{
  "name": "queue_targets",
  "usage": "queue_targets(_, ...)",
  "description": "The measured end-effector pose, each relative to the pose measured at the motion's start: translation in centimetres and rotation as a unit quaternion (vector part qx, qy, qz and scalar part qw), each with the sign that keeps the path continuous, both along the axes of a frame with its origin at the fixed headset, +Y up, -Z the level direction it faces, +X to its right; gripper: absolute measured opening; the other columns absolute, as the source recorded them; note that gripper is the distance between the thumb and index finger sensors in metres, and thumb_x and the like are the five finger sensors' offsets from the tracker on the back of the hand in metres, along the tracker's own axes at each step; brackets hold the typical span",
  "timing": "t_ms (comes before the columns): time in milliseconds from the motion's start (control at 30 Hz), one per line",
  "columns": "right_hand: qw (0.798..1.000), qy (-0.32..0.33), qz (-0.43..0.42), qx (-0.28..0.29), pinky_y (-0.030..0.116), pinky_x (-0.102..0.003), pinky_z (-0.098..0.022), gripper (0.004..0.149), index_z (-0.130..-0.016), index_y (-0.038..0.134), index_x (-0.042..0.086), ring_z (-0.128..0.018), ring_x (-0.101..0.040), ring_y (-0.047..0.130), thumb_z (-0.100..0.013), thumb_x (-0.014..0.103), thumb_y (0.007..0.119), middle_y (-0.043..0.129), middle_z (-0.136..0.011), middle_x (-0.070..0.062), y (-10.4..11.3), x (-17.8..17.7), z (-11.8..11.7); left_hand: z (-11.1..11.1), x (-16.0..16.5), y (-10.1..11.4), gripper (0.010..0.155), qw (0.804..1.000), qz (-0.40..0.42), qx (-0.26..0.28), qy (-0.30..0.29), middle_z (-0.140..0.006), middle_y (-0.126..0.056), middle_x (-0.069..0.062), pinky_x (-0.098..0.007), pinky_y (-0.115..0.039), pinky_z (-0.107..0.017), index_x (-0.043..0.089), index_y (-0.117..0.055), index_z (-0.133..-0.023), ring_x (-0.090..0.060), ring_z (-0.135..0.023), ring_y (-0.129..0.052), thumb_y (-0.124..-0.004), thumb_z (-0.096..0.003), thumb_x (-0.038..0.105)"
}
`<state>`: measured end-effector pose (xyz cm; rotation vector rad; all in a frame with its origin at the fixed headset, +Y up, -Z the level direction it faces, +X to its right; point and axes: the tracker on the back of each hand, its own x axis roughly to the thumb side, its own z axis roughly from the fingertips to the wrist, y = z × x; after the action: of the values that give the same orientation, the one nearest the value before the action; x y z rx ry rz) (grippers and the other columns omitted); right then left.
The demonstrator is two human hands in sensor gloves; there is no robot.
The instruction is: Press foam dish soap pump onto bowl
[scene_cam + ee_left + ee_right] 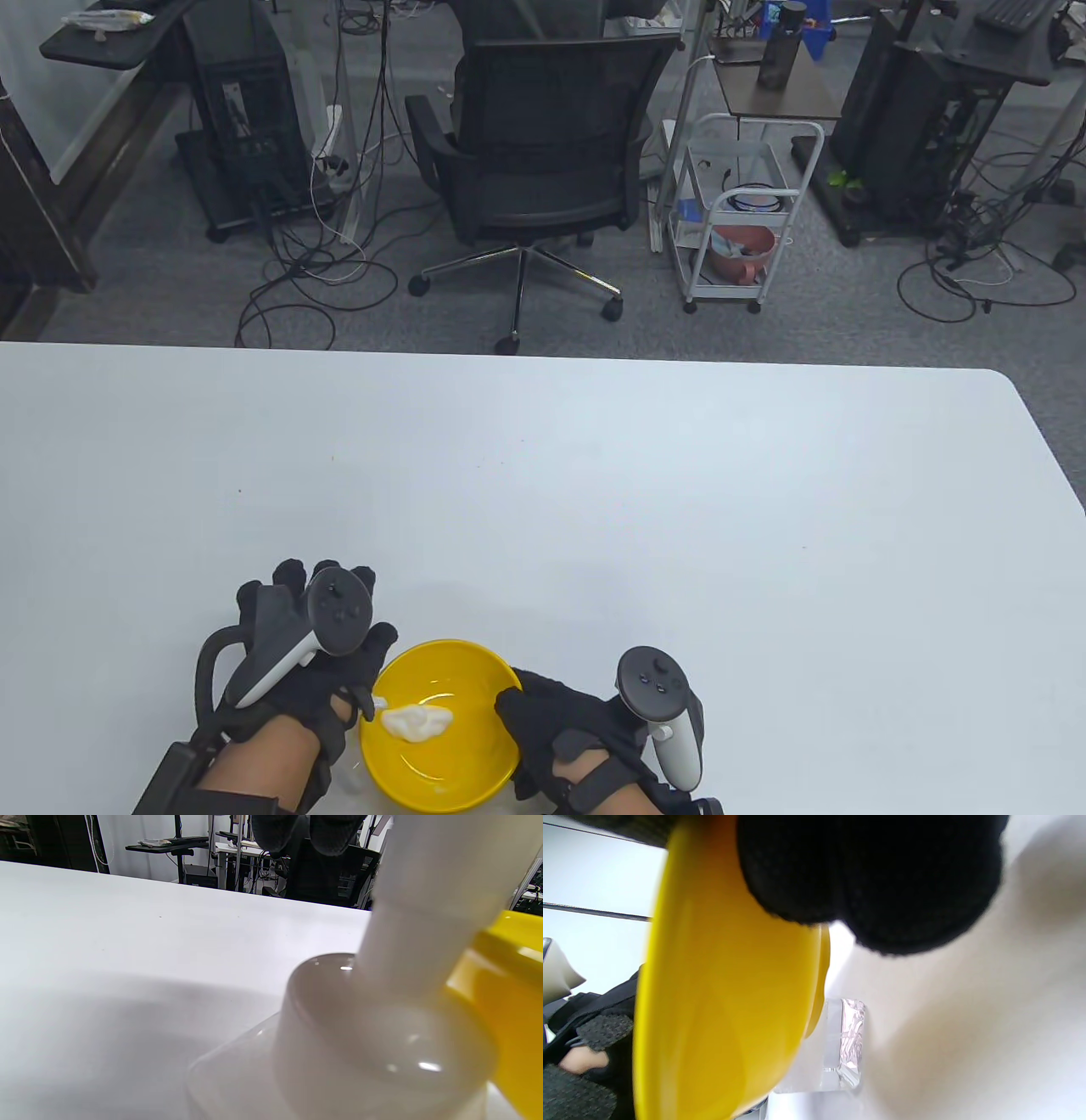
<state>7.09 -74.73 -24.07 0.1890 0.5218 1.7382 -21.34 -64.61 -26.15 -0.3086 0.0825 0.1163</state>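
A yellow bowl (441,726) with a blob of white foam (416,722) in it is at the table's near edge. My right hand (522,696) grips its right rim; in the right wrist view my fingers (874,878) lie against the bowl (721,1005), which is tilted. My left hand (339,645) rests on top of the foam soap pump, whose white nozzle (376,703) reaches over the bowl's left rim. The left wrist view shows the white pump stem and collar (382,1018) on the clear bottle, against the bowl (509,993). The pump head is hidden under my hand.
The white table (594,492) stretches away beyond the bowl. The clear bottle's lower body (844,1039) shows under the bowl in the right wrist view. An office chair (534,161) and a white cart (738,212) stand on the floor past the far edge.
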Motion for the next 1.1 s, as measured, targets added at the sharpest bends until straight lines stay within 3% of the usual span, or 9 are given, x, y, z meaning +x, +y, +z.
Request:
queue_targets(667, 1.000, -0.002, 0.001, -0.002, 0.060, -0.066, -0.056, 0.061, -0.097, 0.064, -0.001, -0.020, -0.026, 0.100, -0.054, 0.041, 0.075, 0.094, -0.042, -0.011, -0.1, 0.0, -0.1, 0.1, 0.2, -1.9, 0.069, 1.000, 0.003, -0.004, 0.005, -0.120, -0.035, 0.008, -0.065, -0.016, -0.075, 0.042, -0.037, -0.113, -0.037, -0.118, -0.026, -0.051, -0.0496, 0.066)
queue_targets(1100, 1.000, -0.002, 0.002, -0.007, 0.059, -0.066, -0.056, 0.062, -0.097, 0.064, -0.001, -0.020, -0.026, 0.100, -0.054, 0.041, 0.075, 0.094, -0.042, -0.011, -0.2, 0.1, -0.1, -0.1, -0.1, -1.1, 0.071, 1.000, 0.017, -0.012, 0.002, -0.120, -0.033, 0.008, -0.064, -0.017, -0.075, 0.042, -0.036, -0.113, -0.037, -0.117, -0.026, -0.053, -0.0489, 0.068)
